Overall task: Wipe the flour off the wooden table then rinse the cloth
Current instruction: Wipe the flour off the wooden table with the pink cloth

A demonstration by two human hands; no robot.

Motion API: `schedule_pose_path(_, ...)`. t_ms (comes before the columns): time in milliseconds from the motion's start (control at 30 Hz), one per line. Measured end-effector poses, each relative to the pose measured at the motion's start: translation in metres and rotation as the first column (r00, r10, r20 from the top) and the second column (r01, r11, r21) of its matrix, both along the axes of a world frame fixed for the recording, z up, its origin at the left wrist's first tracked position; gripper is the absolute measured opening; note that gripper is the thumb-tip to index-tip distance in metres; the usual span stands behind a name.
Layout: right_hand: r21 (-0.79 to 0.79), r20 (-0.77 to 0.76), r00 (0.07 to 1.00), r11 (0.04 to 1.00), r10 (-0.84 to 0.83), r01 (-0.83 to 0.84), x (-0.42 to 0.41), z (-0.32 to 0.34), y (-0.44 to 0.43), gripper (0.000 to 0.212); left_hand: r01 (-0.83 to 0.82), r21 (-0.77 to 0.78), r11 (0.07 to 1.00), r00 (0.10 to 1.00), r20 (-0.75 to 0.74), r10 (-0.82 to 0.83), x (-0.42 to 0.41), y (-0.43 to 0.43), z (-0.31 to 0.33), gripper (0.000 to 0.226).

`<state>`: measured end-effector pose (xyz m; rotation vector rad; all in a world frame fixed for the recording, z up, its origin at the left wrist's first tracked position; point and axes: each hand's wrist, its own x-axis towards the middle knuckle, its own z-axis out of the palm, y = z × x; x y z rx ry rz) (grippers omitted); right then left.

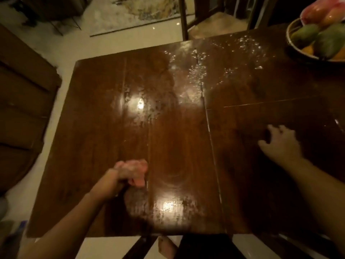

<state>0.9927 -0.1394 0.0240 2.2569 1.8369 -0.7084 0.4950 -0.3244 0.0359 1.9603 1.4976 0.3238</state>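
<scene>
- Left hand (125, 173): near edge, fingers clamped round pink cloth (138, 181), pressing it on wooden table (177, 139).
- Right hand (280, 142): fingers apart, resting on table.
- Flour (200, 69): scattered far side. Wiping step apparently in hand; next stroke must reach there.
- Fruit bowl (291, 43): far right.

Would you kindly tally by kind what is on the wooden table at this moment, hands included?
Hands: 2 (left hand, right hand)
Cloths: 1 (pink cloth, gripped by the left hand)
Bowls: 1 (fruit bowl)
Flour patches: 1 (scattered flour)
Total: 5
</scene>
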Motion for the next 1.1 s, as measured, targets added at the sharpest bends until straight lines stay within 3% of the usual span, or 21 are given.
schedule_pose_path(33,-0.026,-0.029,0.997,0.997,0.076,-0.077,-0.032,0.003,-0.004,0.074,-0.289,0.047,0.956,0.957,0.032,0.287,-0.021,-0.005,-0.005,0.031)
schedule_pose_path(67,-0.041,-0.063,0.988,0.989,0.142,-0.145,-0.069,0.004,-0.012,0.072,-0.571,0.066,0.818,0.818,-0.027,0.574,-0.040,-0.011,-0.011,0.033)
schedule_pose_path(100,-0.046,-0.095,0.976,0.979,0.196,-0.201,-0.106,0.004,-0.023,0.071,-0.786,0.074,0.613,0.605,-0.106,0.789,-0.051,-0.014,-0.015,0.036)
schedule_pose_path(133,-0.036,-0.117,0.963,0.968,0.242,-0.248,-0.143,0.003,-0.037,0.069,-0.871,0.118,0.478,0.452,-0.193,0.871,-0.056,-0.015,-0.020,0.040)
schedule_pose_path(167,-0.024,-0.134,0.949,0.957,0.284,-0.290,-0.179,0.002,-0.053,0.067,-0.858,0.183,0.480,0.426,-0.269,0.864,-0.057,-0.014,-0.025,0.041)
schedule_pose_path(200,-0.010,-0.157,0.934,0.945,0.320,-0.326,-0.210,-0.001,-0.068,0.066,-0.790,0.242,0.563,0.488,-0.307,0.817,-0.053,-0.014,-0.026,0.042)
schedule_pose_path(233,0.014,-0.183,0.917,0.934,0.353,-0.357,-0.239,-0.004,-0.085,0.065,-0.670,0.273,0.690,0.624,-0.295,0.723,-0.049,-0.016,-0.025,0.043)
schedule_pose_path(300,0.078,-0.217,0.881,0.907,0.420,-0.413,-0.282,-0.014,-0.118,0.064,-0.281,0.235,0.930,0.926,-0.187,0.327,-0.035,-0.034,-0.018,0.045)
schedule_pose_path(333,0.122,-0.193,0.870,0.890,0.455,-0.438,-0.295,-0.019,-0.134,0.062,-0.091,0.175,0.980,0.982,-0.151,0.118,-0.031,-0.048,-0.015,0.051)
schedule_pose_path(367,0.170,-0.144,0.868,0.876,0.474,-0.451,-0.300,-0.024,-0.147,0.061,0.047,0.111,0.993,0.991,-0.134,-0.031,-0.031,-0.060,-0.014,0.057)
schedule_pose_path(433,0.244,-0.046,0.886,0.865,0.461,-0.438,-0.305,-0.032,-0.160,0.060,0.123,0.064,0.990,0.985,-0.131,-0.113,-0.049,-0.072,-0.024,0.061)
schedule_pose_path(567,0.303,0.024,0.910,0.864,0.414,-0.401,-0.307,-0.039,-0.158,0.061,-0.286,0.040,0.957,0.956,-0.052,0.288,-0.073,-0.027,-0.036,0.060)
schedule_pose_path(667,0.323,0.038,0.912,0.859,0.408,-0.398,-0.309,-0.039,-0.160,0.061,-0.597,0.111,0.795,0.781,-0.147,0.607,-0.050,0.030,-0.034,0.062)
schedule_pose_path(733,0.337,0.008,0.932,0.877,0.362,-0.344,-0.308,-0.040,-0.158,0.062,-0.680,0.105,0.725,0.710,-0.151,0.688,-0.022,0.058,-0.033,0.064)
schedule_pose_path(767,0.341,-0.014,0.955,0.899,0.297,-0.275,-0.308,-0.040,-0.155,0.064,-0.618,0.146,0.772,0.767,-0.101,0.634,-0.010,0.067,-0.034,0.063)
schedule_pose_path(833,0.349,-0.045,0.989,0.930,0.142,-0.118,-0.311,-0.040,-0.149,0.066,-0.205,0.289,0.935,0.976,-0.010,0.217,0.003,0.077,-0.044,0.056)
schedule_pose_path(867,0.352,-0.042,0.994,0.933,0.098,-0.077,-0.312,-0.040,-0.148,0.067,0.032,0.306,0.951,0.999,-0.023,-0.026,0.001,0.077,-0.049,0.053)
schedule_pose_path(933,0.353,-0.031,0.996,0.933,0.081,-0.065,-0.314,-0.040,-0.147,0.067,0.297,0.175,0.939,0.954,-0.031,-0.297,-0.015,0.089,-0.045,0.052)
schedule_pose_path(1000,0.360,-0.051,0.996,0.931,0.079,-0.055,-0.314,-0.040,-0.147,0.067,0.309,0.159,0.938,0.951,-0.088,-0.298,-0.030,0.116,-0.040,0.051)
schedule_pose_path(1033,0.362,-0.050,0.996,0.930,0.079,-0.056,-0.314,-0.041,-0.148,0.066,0.211,0.171,0.963,0.975,-0.113,-0.193,-0.034,0.131,-0.040,0.051)
schedule_pose_path(1100,0.361,-0.027,0.997,0.931,0.076,-0.061,-0.314,-0.041,-0.147,0.067,-0.139,0.130,0.982,0.980,-0.122,0.155,-0.037,0.171,-0.039,0.047)
